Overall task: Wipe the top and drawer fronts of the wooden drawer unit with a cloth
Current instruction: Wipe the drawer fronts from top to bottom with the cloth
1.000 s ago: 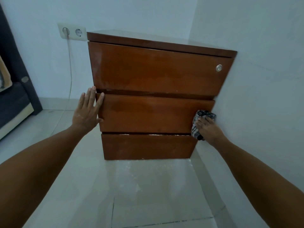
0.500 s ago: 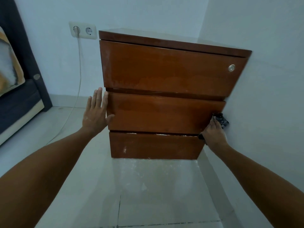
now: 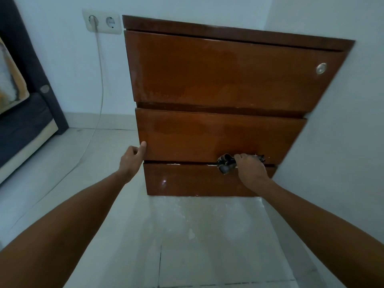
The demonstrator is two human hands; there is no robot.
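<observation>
Step in hand: wiping along the bottom edge of the middle drawer front (image 3: 218, 136), judged from where the cloth sits
Method, unit: the wooden drawer unit (image 3: 224, 104) is best steadied at its left side while the stroke runs, so that the drawer does not slide or rattle
Method, stroke: a level pass along the seam, cloth pressed flat, probably lifts the pale specks gathered there; the bottom drawer front (image 3: 187, 179) appears to come next
Method, risk: a bunched cloth may skip the groove; spreading it would cover more
Drawer unit, place: on the floor tiles (image 3: 187, 235), its right side hard against the wall (image 3: 332, 142), a second wall behind it
Drawer unit, look: three stacked fronts, reddish-brown glossy wood, dull pale smears on the top drawer front (image 3: 218, 73), small round metal lock (image 3: 321, 68) at upper right; top surface barely in view
Bottom front, look: a white fleck near its left part, chipped pale edge along the top seam
Right hand (image 3: 250, 170): fingers curled down over the cloth, clamping it against the seam between middle and bottom fronts
Left hand (image 3: 133, 159): fingers loosely folded, thumb raised and touching the left edge of the middle front, holding nothing
Cloth (image 3: 225, 163): dark, patterned, crumpled, showing left of the right hand
Nearby: wall socket (image 3: 101, 22) with a white cable (image 3: 100, 80) trailing to the floor
</observation>
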